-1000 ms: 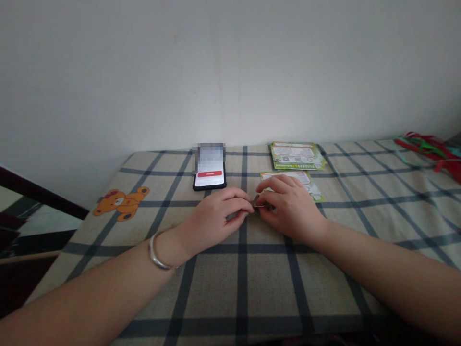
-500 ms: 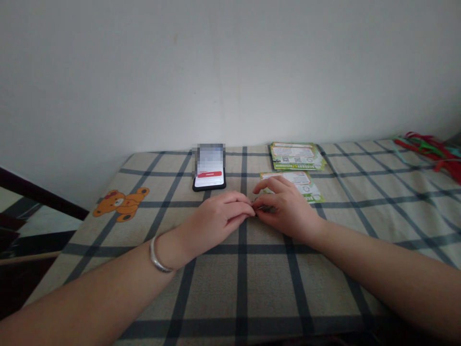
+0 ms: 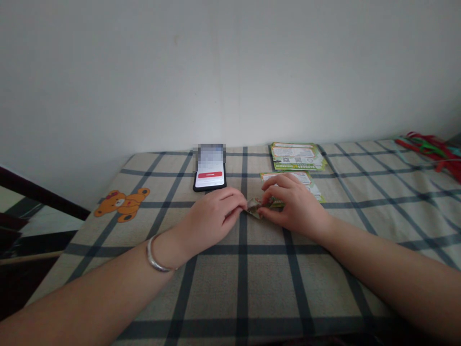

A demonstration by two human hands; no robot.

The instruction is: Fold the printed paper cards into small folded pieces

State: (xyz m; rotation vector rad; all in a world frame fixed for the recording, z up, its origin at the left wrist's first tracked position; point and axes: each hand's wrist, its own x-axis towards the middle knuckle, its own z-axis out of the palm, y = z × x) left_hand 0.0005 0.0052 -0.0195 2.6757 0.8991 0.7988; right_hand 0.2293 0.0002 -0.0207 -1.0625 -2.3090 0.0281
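Small folded paper (image 3: 254,208) between hands, on or just above checked cloth (image 3: 268,278); I can't tell which. Left hand (image 3: 218,211) pinches one end, right hand (image 3: 295,204) other, probably so I keep it steady. Paper looks pale, creased, mostly finger-covered. Leaflets (image 3: 306,177) just beyond right hand, likely for easy reach. Phone (image 3: 211,181) lies screen-up.

Paper (image 3: 254,206), one: pinched by left hand (image 3: 215,211) and right hand (image 3: 295,204). Phone (image 3: 211,181): beyond left hand. Cards (image 3: 293,153): just beyond right hand.
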